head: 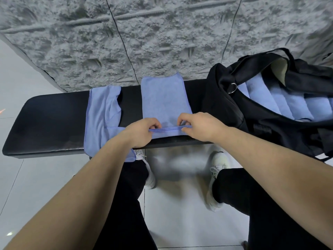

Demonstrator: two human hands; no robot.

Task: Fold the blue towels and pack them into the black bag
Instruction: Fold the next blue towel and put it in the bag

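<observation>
In the head view, the black bag (270, 112) is cut by the right edge. It stands open on the bench (45, 123), with rolled blue towels (281, 100) inside. The left hand (142, 134) and right hand (196, 126) pinch the near hem of the folded towel (164, 100). Another towel (102, 120) lies crumpled to the left.

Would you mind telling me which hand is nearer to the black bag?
Right. The right hand pinches the folded towel's near edge just beside the black bag; the left hand pinches the same edge farther away.
</observation>
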